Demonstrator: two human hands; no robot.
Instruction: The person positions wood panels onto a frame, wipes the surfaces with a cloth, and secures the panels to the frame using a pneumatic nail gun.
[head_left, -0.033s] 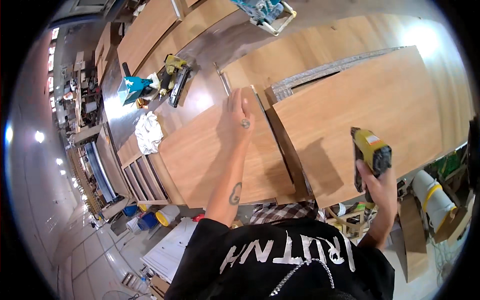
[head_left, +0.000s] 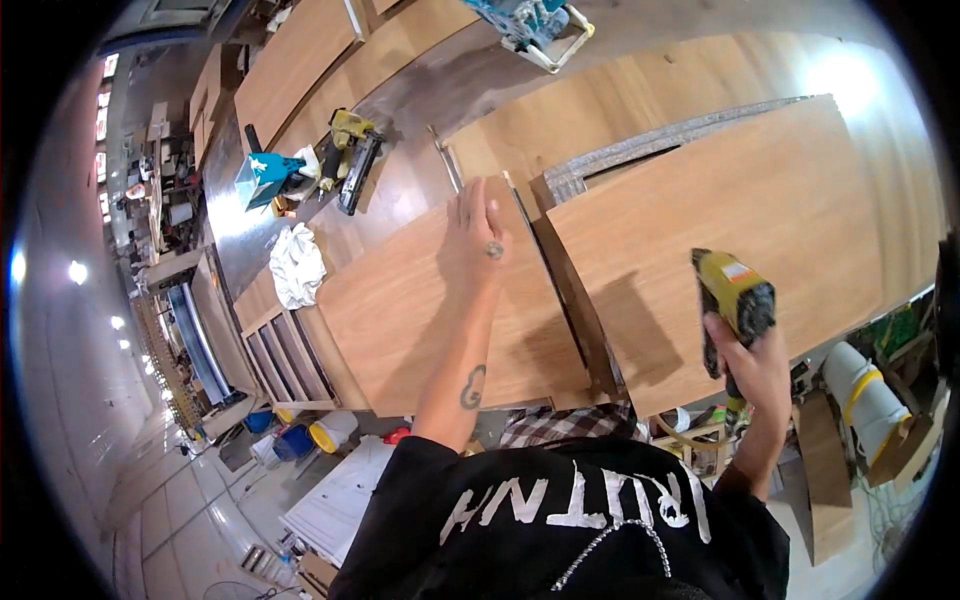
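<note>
My left hand lies on a light-brown wood panel near its far edge, with the fingers stretched out and the thumb slightly apart. It grips nothing. At the right, my right hand is wrapped round the handle of a yellow-and-black nail gun. The gun is held above a second wood panel, and its shadow falls on that panel. A dark gap runs between the two panels. Grey patterned framing shows along the second panel's far edge.
On the workbench, left of my left hand, are another yellow nail gun, a teal power tool and a crumpled white cloth. A teal tool stands at the far side. Buckets stand below the near edge.
My right hand and the nail gun have shifted slightly to the left and away from me. My left hand stays on the panel.
</note>
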